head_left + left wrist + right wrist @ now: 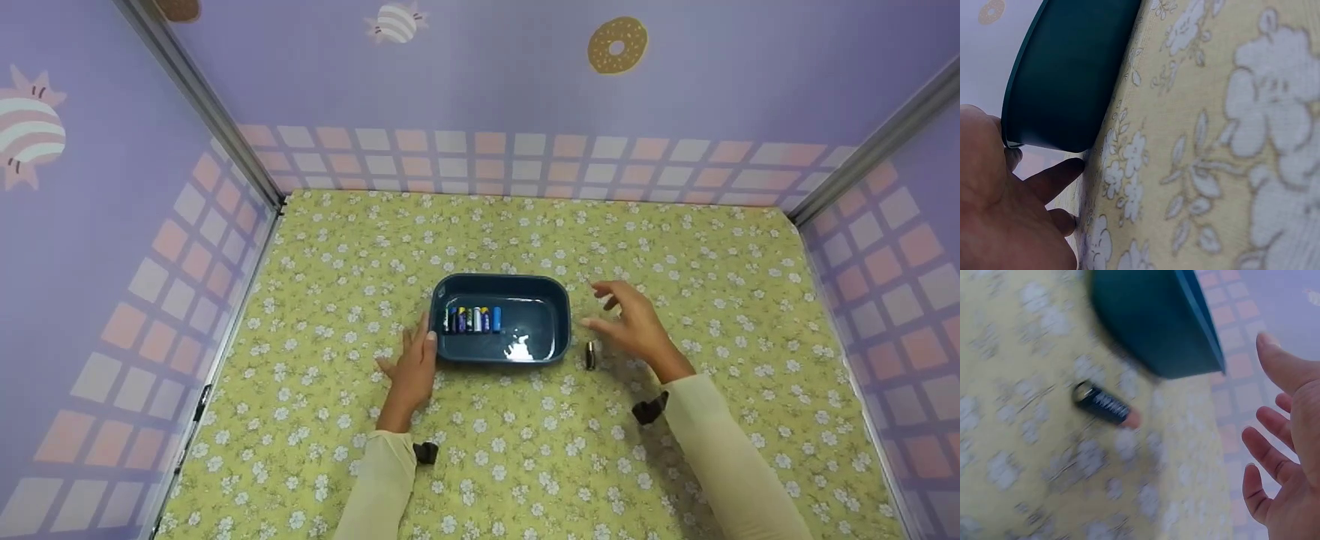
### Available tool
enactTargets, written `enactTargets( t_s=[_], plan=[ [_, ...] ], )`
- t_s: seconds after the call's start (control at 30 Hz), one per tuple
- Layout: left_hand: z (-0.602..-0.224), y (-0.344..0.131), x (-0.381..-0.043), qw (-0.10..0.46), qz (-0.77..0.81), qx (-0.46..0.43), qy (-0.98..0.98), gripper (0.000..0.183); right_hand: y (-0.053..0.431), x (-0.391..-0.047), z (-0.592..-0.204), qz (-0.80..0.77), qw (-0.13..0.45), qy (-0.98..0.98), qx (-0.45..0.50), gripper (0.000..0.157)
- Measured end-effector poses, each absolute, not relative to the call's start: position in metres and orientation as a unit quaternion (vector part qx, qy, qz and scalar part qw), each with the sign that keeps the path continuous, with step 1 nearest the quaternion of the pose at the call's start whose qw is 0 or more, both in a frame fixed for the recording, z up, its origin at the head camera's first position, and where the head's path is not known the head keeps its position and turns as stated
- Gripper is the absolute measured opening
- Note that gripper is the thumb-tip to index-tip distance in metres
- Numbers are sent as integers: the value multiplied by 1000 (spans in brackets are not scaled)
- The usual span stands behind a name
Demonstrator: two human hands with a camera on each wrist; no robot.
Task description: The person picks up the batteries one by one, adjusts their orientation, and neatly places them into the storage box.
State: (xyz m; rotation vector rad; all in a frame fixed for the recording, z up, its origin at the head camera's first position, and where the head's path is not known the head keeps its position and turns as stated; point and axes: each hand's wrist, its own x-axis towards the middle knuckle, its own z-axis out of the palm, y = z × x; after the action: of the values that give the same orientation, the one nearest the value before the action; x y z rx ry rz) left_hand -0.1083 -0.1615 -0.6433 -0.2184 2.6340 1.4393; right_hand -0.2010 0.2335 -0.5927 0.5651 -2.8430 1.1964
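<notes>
A dark teal plastic bin [536, 354] stands on the cloth. Inside, along its left half, several batteries [478, 319] lie side by side in a row, blue, purple, white and dark ones. My left hand [415, 367] rests against the bin's left wall; the left wrist view shows its fingers [1055, 180] spread beside the bin's corner. To the right of the bin, my right hand [634, 326] hovers with loosely bent fingers and holds nothing. A black battery with a copper-coloured end [1103, 404] lies on the cloth between that hand and the bin.
A yellow-green floral cloth [330, 300] covers the table. Purple walls [510, 82] with pink and white checks enclose it at the back and both sides. Dark wrist devices [649, 409] sit at both sleeves.
</notes>
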Motion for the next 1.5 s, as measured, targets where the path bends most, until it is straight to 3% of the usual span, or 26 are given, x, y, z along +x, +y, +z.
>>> enactTargets(
  t_s=[0.73, 1.5],
  plan=[
    [-642, -161, -108, 64, 468, -70, 878, 69, 252, -174, -641, 369, -111, -907, 171, 75],
    [-643, -160, -108, 70, 461, -80, 881, 69, 254, -170, -653, 319, -68, -919, 221, 63]
  ],
)
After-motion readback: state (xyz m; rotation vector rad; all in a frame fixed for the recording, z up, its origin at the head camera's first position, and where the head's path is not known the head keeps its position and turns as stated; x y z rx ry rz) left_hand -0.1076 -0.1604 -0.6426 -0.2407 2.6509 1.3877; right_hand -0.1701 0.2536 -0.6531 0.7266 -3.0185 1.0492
